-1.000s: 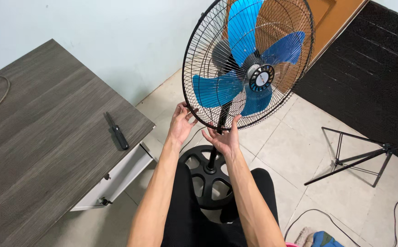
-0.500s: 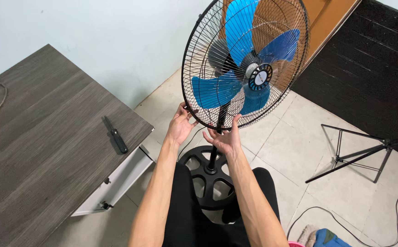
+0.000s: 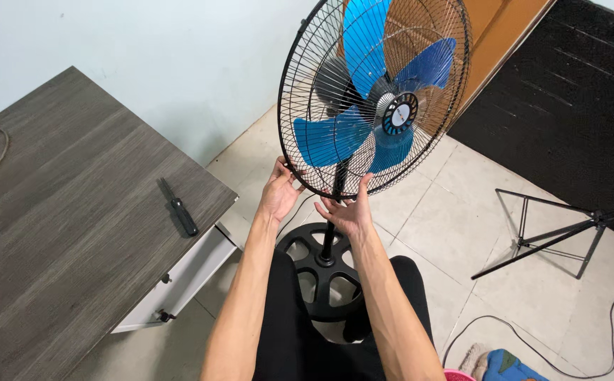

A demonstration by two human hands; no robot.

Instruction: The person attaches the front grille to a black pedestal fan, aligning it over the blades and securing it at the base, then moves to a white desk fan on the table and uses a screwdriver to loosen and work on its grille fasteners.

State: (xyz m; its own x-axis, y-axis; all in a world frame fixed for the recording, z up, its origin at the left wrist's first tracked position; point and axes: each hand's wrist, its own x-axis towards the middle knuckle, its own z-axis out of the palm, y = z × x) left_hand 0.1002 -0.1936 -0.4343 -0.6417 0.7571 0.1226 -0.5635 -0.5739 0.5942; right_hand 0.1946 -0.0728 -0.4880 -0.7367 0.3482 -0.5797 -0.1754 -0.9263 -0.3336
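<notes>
Black wire fan guard (image 3: pixel 374 99) stays gripped at its lower rim: left hand (image 3: pixel 279 194) fingers clamped there, right hand (image 3: pixel 348 212) fingers spread against it, unchanged.

Bare forearms, no sleeves; black trousers; left hand (image 3: pixel 278 194), right hand (image 3: pixel 347 212) ungloved.

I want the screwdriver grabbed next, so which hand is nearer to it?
Left. The left hand is just right of the screwdriver; the right hand lies farther right.

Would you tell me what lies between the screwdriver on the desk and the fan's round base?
In the head view, the desk edge, its white drawer and the left forearm lie between screwdriver and base.
</notes>
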